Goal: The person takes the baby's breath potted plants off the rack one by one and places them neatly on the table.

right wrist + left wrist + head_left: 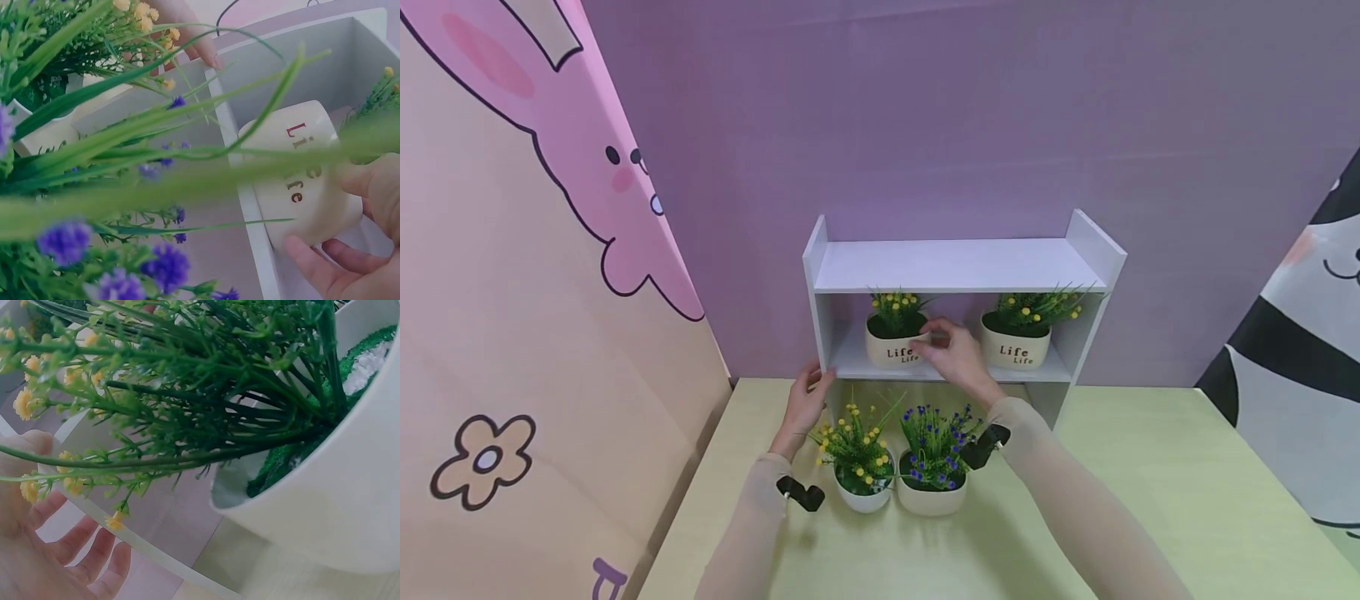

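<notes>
A white two-tier shelf (958,267) stands against the purple wall. On its lower board sits a cream "Life" flower pot (891,353) with yellow flowers. My right hand (957,358) holds this pot by its right end; in the right wrist view the thumb and fingers (312,265) lie around that end. At the shelf's left side panel, my left hand (805,406) grips the front edge, thumb at the edge and fingers along the outer face (78,540). Part of that hand is hidden by yellow flowers in the left wrist view.
A second cream "Life" pot (1017,350) with yellow flowers stands on the same board at the right. In front of the shelf, a white pot (863,502) with yellow flowers and a cream pot (931,502) with blue-purple flowers stand side by side on the table (1180,500).
</notes>
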### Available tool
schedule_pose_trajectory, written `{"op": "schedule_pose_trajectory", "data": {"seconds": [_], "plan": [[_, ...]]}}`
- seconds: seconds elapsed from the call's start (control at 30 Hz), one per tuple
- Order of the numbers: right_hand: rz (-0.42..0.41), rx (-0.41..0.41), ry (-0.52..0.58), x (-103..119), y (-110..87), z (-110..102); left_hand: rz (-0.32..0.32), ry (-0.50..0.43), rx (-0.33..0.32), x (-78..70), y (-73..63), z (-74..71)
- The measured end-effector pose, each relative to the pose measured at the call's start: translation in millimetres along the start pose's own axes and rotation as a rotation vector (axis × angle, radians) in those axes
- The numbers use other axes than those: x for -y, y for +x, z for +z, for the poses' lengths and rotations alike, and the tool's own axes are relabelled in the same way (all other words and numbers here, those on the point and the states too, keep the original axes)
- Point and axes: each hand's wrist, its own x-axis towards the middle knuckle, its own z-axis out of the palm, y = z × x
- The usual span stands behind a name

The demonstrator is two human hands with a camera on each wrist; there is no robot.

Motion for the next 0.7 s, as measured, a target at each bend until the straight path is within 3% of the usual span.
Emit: {"op": "schedule_pose_trajectory", "data": {"seconds": [0.7], "plan": [[0.024, 0.046, 0.067, 2, -25.7, -10, -0.007, 0.009, 0.001, -3.8, -1.0, -0.6]]}}
